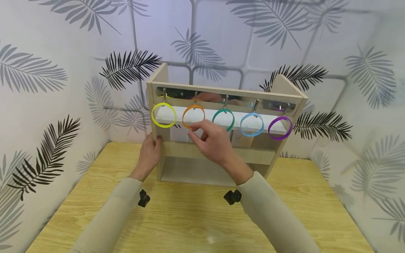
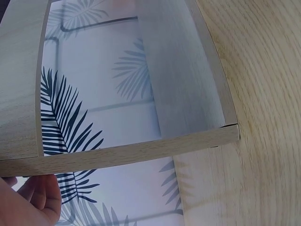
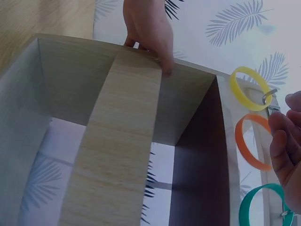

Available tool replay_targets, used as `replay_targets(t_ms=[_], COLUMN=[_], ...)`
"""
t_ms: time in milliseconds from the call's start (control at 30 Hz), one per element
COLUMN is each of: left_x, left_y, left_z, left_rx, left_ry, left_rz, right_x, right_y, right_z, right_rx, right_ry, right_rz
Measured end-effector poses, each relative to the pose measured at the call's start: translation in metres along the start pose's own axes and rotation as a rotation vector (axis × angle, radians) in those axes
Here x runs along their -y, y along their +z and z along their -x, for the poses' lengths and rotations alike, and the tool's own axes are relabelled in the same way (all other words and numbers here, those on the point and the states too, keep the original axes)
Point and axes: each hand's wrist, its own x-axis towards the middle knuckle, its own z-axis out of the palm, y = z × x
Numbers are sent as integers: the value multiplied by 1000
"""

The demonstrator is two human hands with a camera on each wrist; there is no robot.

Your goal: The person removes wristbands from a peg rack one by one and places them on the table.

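Note:
A light wooden shelf unit [image 1: 218, 149] has a hook rail carrying coloured rings. My left hand [image 1: 149, 154] grips the shelf's left side panel; the right wrist view shows that hand [image 3: 149, 28] with the thumb inside and fingers outside. My right hand [image 1: 215, 140] is raised in front of the rail with bent fingers, thumb and index fingertips close together near the orange ring [image 1: 184, 117]. In the right wrist view the orange ring [image 3: 242, 143] still hangs, partly behind the right hand [image 3: 288, 146]. The green ring [image 1: 233, 121] is partly covered by this hand in the head view.
A yellow ring [image 1: 153, 118] hangs at the far left of the rail, a light blue ring [image 1: 242, 128] and a purple ring [image 1: 288, 133] to the right. The shelf stands on a wood-grain table [image 1: 190, 218] against walls with leaf-patterned covering [image 1: 205, 21].

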Motion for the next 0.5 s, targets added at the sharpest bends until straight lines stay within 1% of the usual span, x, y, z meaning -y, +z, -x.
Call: replay_targets(t_ms=[133, 200, 500], left_x=[0, 1, -2], left_y=[0, 1, 1], left_z=[1, 1, 2], left_rx=[0, 0, 11], left_ry=[-2, 2, 5], left_rz=[21, 27, 46], right_x=[2, 4, 7], right_y=[2, 4, 8], right_z=[-13, -19, -36], right_rx=[-12, -7, 26], right_ry=[-30, -32, 3], right_rz=[-4, 0, 11])
